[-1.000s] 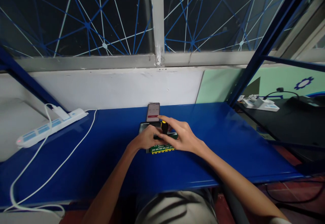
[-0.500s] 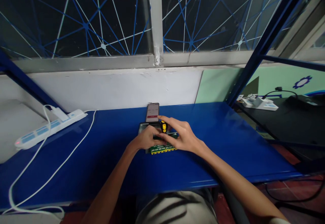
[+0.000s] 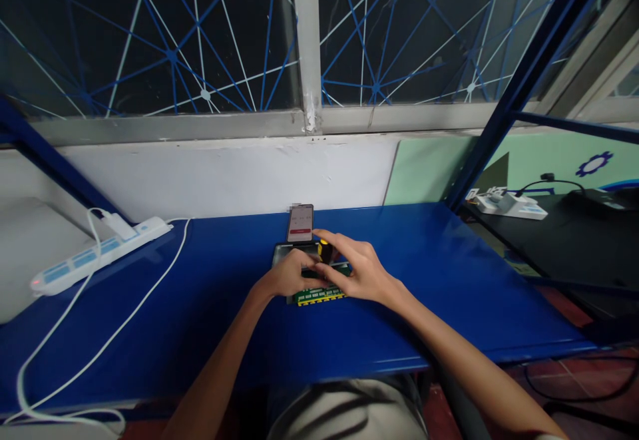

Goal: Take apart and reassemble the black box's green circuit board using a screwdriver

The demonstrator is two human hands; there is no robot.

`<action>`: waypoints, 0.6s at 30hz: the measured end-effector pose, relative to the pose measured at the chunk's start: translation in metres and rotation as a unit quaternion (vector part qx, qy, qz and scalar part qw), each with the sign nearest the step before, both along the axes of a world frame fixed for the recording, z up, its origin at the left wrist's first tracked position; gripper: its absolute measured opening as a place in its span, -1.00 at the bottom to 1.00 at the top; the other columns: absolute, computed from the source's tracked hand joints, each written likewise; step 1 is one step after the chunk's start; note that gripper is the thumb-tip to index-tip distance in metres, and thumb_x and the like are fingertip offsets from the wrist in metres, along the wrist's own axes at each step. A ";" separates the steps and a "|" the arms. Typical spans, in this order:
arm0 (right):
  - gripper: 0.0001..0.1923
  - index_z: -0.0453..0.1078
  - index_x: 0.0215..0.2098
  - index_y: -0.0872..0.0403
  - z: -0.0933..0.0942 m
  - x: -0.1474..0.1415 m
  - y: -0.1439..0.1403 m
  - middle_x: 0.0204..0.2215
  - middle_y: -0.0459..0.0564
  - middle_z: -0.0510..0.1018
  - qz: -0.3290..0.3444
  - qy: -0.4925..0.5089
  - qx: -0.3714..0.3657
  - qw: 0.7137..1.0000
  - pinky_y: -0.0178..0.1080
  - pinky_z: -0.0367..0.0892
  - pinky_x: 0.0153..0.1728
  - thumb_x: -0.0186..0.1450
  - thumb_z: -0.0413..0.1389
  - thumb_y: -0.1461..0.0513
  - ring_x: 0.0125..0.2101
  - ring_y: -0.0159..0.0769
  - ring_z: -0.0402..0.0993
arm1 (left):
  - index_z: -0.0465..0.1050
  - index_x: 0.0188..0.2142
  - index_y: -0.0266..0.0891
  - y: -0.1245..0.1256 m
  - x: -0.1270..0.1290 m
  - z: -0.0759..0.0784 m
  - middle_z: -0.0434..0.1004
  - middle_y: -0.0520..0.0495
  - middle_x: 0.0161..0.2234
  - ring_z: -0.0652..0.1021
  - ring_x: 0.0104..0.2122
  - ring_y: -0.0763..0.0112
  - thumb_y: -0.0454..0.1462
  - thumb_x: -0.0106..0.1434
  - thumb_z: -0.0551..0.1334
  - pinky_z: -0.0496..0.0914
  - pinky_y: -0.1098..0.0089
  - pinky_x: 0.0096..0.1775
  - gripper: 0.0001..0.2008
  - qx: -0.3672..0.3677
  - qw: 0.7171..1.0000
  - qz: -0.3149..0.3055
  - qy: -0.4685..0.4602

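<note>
A green circuit board with a yellow striped front edge lies on the blue table, partly covered by my hands. Over it my right hand grips the black and yellow handle of a screwdriver, which stands roughly upright. My left hand rests at the board's left side, its fingers drawn together close to the screwdriver's lower end. What those fingertips pinch, and the driver's tip, are hidden. Behind the board is a dark flat tray-like object, mostly covered by the hands.
A phone with its screen lit lies behind the dark object, near the wall. On the left is a white power strip with a white cable looping over the blue table. Blue frame posts rise at both sides.
The screwdriver handle has turned and tilted slightly between my right fingers, showing less yellow. Both hands stay almost in the same place.
</note>
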State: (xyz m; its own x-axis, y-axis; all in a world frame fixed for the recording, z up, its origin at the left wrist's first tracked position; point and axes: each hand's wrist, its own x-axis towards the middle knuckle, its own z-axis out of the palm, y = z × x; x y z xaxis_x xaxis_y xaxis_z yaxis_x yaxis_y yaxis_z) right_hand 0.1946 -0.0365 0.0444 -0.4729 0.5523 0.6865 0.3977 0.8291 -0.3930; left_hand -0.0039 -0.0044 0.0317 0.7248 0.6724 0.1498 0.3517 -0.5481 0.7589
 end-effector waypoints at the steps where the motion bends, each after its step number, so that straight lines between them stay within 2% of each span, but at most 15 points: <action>1: -0.47 0.10 0.27 0.07 0.000 0.000 0.000 -0.16 0.07 0.53 -0.002 0.000 0.003 1.000 -0.15 0.44 -0.27 0.35 0.03 0.19 -0.31 -0.25 0.48 | 0.58 -0.45 -0.33 0.000 0.000 0.001 0.58 -0.03 -0.42 0.50 -0.39 0.39 -0.24 0.15 0.34 0.36 0.47 -0.31 -0.83 0.002 1.000 -0.004 0.003; 8: -0.47 0.08 0.27 0.10 0.000 0.001 -0.002 -0.15 0.09 0.53 -0.003 -0.004 0.006 1.000 -0.16 0.43 -0.28 0.35 0.00 0.22 -0.31 -0.25 0.47 | 0.58 -0.46 -0.33 0.000 0.001 0.000 0.57 -0.01 -0.42 0.51 -0.39 0.41 -0.28 0.08 0.38 0.35 0.50 -0.33 -0.89 0.001 1.000 0.011 -0.001; 18: -0.47 0.08 0.27 0.09 0.000 0.002 -0.003 -0.15 0.09 0.53 -0.003 -0.005 -0.003 1.000 -0.14 0.46 -0.27 0.35 -0.01 0.22 -0.31 -0.25 0.50 | 0.59 -0.44 -0.33 -0.002 -0.001 0.004 0.58 -0.03 -0.44 0.50 -0.44 0.44 -0.30 0.16 0.31 0.34 0.52 -0.35 -0.88 -0.010 1.000 -0.012 0.009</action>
State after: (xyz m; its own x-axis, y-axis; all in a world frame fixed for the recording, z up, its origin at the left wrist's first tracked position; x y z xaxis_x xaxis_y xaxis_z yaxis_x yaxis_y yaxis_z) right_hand 0.1965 -0.0395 0.0439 -0.4753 0.5593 0.6791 0.4070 0.8241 -0.3939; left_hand -0.0044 -0.0068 0.0355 0.7436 0.6572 0.1228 0.3524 -0.5414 0.7633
